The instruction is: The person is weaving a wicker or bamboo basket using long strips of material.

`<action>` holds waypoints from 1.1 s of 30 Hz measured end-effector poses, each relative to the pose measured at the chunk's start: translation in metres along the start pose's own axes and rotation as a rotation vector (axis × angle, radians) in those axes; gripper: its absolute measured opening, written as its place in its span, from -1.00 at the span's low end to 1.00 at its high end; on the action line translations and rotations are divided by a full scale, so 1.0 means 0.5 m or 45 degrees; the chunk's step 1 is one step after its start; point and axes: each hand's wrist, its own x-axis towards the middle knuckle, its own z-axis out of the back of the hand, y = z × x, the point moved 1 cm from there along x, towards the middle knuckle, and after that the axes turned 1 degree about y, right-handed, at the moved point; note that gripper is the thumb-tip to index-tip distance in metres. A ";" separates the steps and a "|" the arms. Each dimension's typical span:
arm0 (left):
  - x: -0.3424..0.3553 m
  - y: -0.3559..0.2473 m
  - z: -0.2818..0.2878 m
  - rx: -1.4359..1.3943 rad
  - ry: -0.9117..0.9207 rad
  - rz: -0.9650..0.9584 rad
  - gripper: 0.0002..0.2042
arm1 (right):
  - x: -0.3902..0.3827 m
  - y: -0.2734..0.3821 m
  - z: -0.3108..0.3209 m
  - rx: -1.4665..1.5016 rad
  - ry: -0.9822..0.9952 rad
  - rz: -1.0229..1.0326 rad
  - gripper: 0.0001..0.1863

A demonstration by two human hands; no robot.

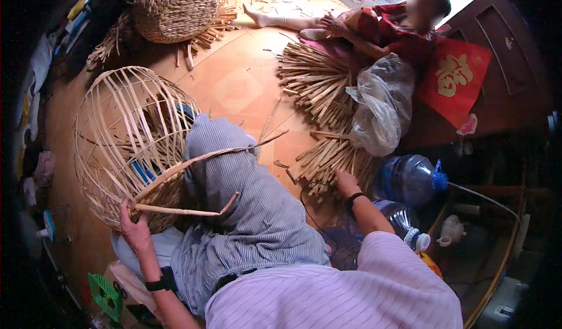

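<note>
A half-woven basket (126, 135) with a cage of pale, bare ribs lies tilted against my left leg. At its near edge my left hand (136, 228) is closed round the ends of dried plant stalks (175, 210); one bends up near its tip, another runs over my knee. My right hand (348, 183) reaches down to the near end of a bundle of dried stalks (328, 158), touching it. Its fingertips are partly lost among the stalks, so whether it grips one is unclear.
Another stalk bundle (310, 74) lies farther off, beside a clear plastic bag (383, 103). Large plastic bottles (407, 179) stand by my right arm. A finished-looking woven basket (180, 9) sits at far left. Another person (404, 33) sits on the floor at far right. A green plastic basket (105, 297) is at near left.
</note>
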 end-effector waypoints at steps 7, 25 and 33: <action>-0.002 -0.001 0.007 -0.003 -0.025 -0.021 -0.41 | -0.008 -0.012 0.041 -0.162 -0.085 0.322 -0.84; -0.017 -0.027 -0.004 -0.063 -0.031 -0.055 -0.46 | 0.043 0.286 0.087 0.218 -0.230 0.519 -0.84; -0.009 -0.088 0.008 -0.006 0.008 0.042 -0.44 | 0.074 0.226 0.190 0.121 -0.117 0.647 -0.85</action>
